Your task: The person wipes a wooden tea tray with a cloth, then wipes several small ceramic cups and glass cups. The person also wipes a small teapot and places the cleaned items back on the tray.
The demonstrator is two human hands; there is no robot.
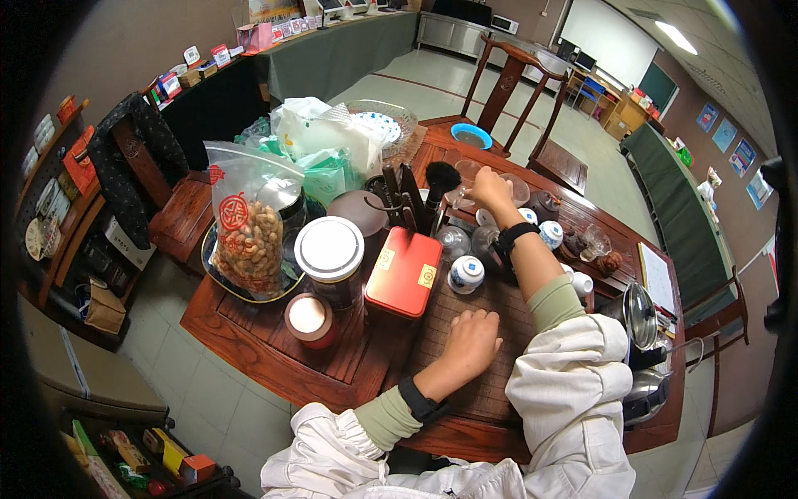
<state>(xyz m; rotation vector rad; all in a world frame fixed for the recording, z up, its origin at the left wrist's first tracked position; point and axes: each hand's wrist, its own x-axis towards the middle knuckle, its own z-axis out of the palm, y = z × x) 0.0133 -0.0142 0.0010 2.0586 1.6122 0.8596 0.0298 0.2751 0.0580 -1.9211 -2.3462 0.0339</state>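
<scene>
My right hand (pixel 492 193) reaches across the tea tray (pixel 445 378) to its far side. Its fingers are pinched at the edge of a small clear glass cup (pixel 458 198); part of the grip is hidden. My left hand (pixel 472 345) rests on the near part of the tray with its fingers curled in, and I see nothing in it. Just beyond it stands a white and blue porcelain cup (pixel 466 274). An upturned clear glass (pixel 452 242) is behind that. More white and blue cups (pixel 550 234) line the tray's far right, beside a dark clay teapot (pixel 544 205).
Left of the tray lie a red tin box (pixel 404 272), a white-lidded canister (pixel 330 254), a small red jar (pixel 308 319) and a bag of nuts (pixel 249 241). A holder of dark tea tools and a brush (pixel 442 179) stands behind. Kettles (pixel 644 395) sit at the right edge.
</scene>
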